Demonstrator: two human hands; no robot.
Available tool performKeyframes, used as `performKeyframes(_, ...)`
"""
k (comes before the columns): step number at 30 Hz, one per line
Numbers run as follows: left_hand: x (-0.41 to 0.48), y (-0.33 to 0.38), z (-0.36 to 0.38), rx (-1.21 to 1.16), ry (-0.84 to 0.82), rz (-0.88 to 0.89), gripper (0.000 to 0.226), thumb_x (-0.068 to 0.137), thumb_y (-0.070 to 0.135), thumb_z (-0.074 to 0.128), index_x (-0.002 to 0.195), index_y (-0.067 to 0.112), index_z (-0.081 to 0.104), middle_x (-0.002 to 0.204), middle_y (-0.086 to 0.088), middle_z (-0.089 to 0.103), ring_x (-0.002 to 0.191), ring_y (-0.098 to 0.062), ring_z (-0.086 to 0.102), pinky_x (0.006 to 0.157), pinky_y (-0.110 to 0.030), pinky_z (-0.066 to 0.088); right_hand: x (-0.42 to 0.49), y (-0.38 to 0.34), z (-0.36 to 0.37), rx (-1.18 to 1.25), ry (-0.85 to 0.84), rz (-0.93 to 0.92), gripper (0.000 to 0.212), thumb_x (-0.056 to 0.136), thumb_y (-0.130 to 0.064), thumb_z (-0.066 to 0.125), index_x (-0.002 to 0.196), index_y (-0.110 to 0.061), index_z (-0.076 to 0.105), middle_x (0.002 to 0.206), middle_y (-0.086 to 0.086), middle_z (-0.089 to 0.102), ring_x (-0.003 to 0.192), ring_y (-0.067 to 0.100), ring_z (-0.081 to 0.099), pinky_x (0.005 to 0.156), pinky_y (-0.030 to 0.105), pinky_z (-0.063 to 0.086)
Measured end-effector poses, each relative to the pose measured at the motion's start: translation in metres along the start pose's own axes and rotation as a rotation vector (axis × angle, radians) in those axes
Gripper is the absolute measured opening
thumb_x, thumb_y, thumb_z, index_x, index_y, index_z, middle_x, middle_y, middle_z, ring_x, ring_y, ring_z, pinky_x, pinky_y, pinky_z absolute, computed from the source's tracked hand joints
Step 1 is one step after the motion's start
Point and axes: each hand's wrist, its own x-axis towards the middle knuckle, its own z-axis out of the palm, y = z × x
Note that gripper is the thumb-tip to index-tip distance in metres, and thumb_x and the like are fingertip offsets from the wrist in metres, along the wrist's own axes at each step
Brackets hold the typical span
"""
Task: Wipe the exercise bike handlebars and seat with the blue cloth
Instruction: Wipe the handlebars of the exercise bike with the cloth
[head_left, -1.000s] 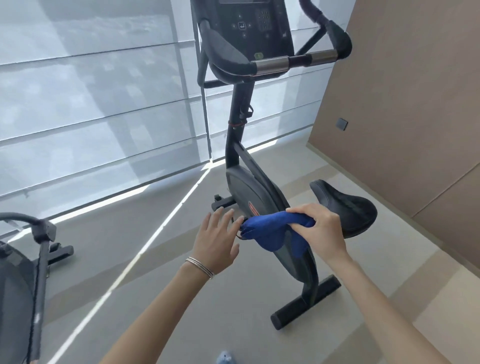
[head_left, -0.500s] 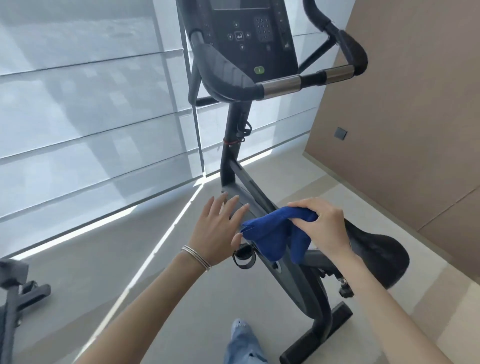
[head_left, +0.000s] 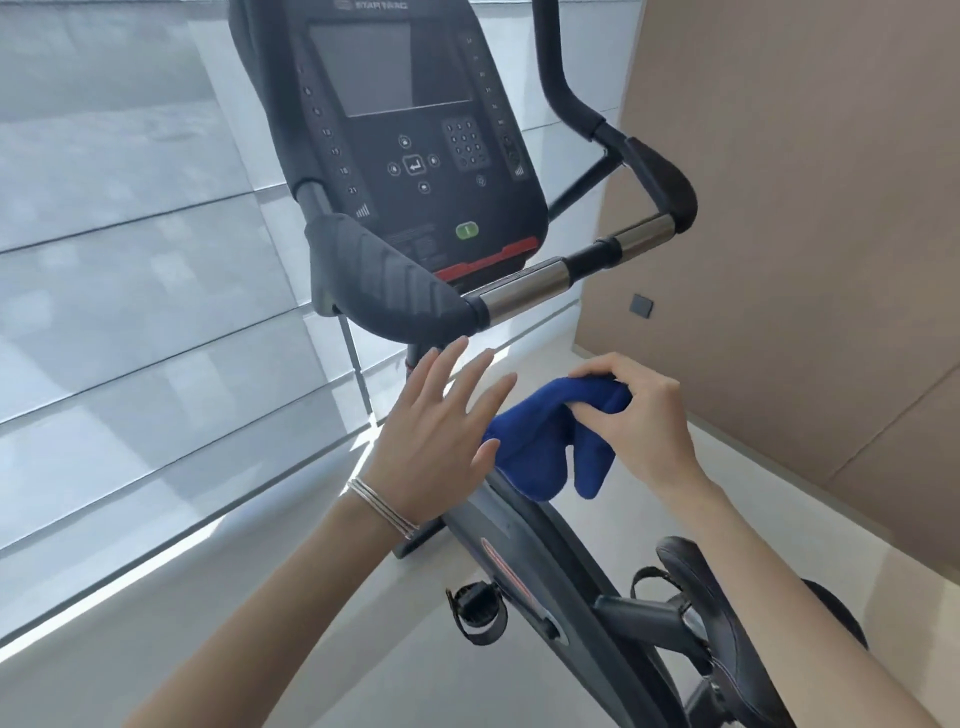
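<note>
The black exercise bike fills the middle of the head view. Its handlebars (head_left: 524, 288) run across with a chrome bar and dark padded grips, below the console (head_left: 410, 130). The black seat (head_left: 696, 577) shows at the lower right, partly behind my right forearm. My right hand (head_left: 639, 415) grips the bunched blue cloth (head_left: 540, 447) from above, a little below the handlebars. My left hand (head_left: 436, 431) is spread flat with straight fingers, its thumb side touching the cloth's left end, just under the left padded grip (head_left: 384, 280).
A window with grey blinds (head_left: 130, 260) spans the left side. A brown panelled wall (head_left: 805, 234) stands on the right. The bike's frame (head_left: 524, 551) and a strapped pedal (head_left: 475, 608) lie below my hands over a pale floor.
The view has closed in on the bike: handlebars and console are larger and nearer. Both hands have risen with the cloth toward the handlebars. The seat has slid to the lower right.
</note>
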Motion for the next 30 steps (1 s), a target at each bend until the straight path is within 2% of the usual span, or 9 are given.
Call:
performKeyframes(4, 0.026, -0.018, -0.003, -0.006, 0.067, 0.034, 0.058, 0.076, 0.036, 0.066, 0.128, 0.015, 0.054, 0.136, -0.012, 0.052, 0.130, -0.037, 0.042, 0.109, -0.052, 0.029, 0.027, -0.007, 0.005, -0.025, 0.042, -0.016, 0.030, 0.073, -0.006, 0.073, 0.092, -0.025, 0.059, 0.086, -0.011, 0.066, 0.080, 0.003, 0.060, 0.070, 0.004, 0.046)
performKeyframes(9, 0.047, -0.052, -0.005, -0.012, 0.096, 0.053, 0.057, 0.076, 0.035, 0.065, 0.128, 0.014, 0.054, 0.133, -0.012, 0.054, 0.130, -0.037, 0.042, 0.109, -0.051, 0.032, 0.054, -0.024, 0.014, -0.026, 0.147, -0.037, 0.029, 0.072, -0.009, 0.076, 0.088, -0.022, 0.056, 0.083, -0.008, 0.066, 0.079, -0.005, 0.059, 0.066, 0.000, 0.042)
performKeyframes(12, 0.053, -0.071, -0.003, -0.032, 0.132, 0.097, 0.055, 0.075, 0.035, 0.066, 0.124, 0.012, 0.056, 0.127, -0.012, 0.058, 0.127, -0.037, 0.046, 0.108, -0.052, 0.035, 0.063, -0.032, 0.026, -0.059, 0.190, -0.073, 0.025, 0.071, -0.008, 0.076, 0.085, -0.020, 0.058, 0.082, -0.007, 0.065, 0.077, 0.002, 0.059, 0.066, 0.001, 0.042)
performKeyframes(15, 0.060, -0.089, 0.000, -0.059, 0.156, 0.119, 0.053, 0.075, 0.035, 0.064, 0.122, 0.011, 0.058, 0.122, -0.011, 0.062, 0.123, -0.037, 0.050, 0.106, -0.052, 0.037, 0.073, -0.035, 0.040, -0.137, 0.282, -0.114, 0.020, 0.070, -0.007, 0.077, 0.080, -0.010, 0.061, 0.088, -0.004, 0.059, 0.075, 0.008, 0.057, 0.065, 0.011, 0.046)
performKeyframes(19, 0.061, -0.098, 0.009, -0.077, 0.197, 0.166, 0.045, 0.081, 0.038, 0.056, 0.118, 0.012, 0.061, 0.118, -0.008, 0.064, 0.118, -0.033, 0.054, 0.106, -0.048, 0.039, 0.072, -0.031, 0.065, -0.203, 0.414, -0.092, 0.019, 0.069, -0.002, 0.078, 0.073, -0.007, 0.060, 0.083, -0.003, 0.054, 0.073, 0.017, 0.055, 0.064, 0.010, 0.043)
performKeyframes(23, 0.063, -0.098, 0.018, -0.088, 0.241, 0.171, 0.044, 0.083, 0.040, 0.054, 0.116, 0.013, 0.061, 0.117, -0.007, 0.064, 0.114, -0.030, 0.058, 0.104, -0.046, 0.041, 0.065, -0.027, 0.084, -0.217, 0.513, -0.105, 0.014, 0.072, 0.000, 0.074, 0.075, -0.004, 0.062, 0.085, -0.003, 0.055, 0.075, 0.009, 0.052, 0.066, 0.007, 0.042)
performKeyframes(27, 0.063, -0.096, 0.022, -0.103, 0.296, 0.156, 0.040, 0.084, 0.038, 0.051, 0.113, 0.013, 0.063, 0.113, -0.007, 0.066, 0.110, -0.029, 0.059, 0.102, -0.043, 0.043, 0.051, -0.021, 0.096, -0.254, 0.527, -0.083, 0.012, 0.074, 0.000, 0.069, 0.085, -0.005, 0.067, 0.090, -0.004, 0.058, 0.082, -0.001, 0.051, 0.075, 0.001, 0.040)
performKeyframes(30, 0.064, -0.096, 0.022, -0.105, 0.308, 0.151, 0.039, 0.084, 0.038, 0.052, 0.112, 0.012, 0.063, 0.111, -0.006, 0.066, 0.110, -0.029, 0.060, 0.101, -0.041, 0.044, 0.041, -0.023, 0.118, -0.287, 0.383, -0.094, 0.016, 0.071, 0.003, 0.073, 0.084, -0.005, 0.069, 0.086, 0.003, 0.064, 0.080, 0.000, 0.054, 0.076, 0.002, 0.040)
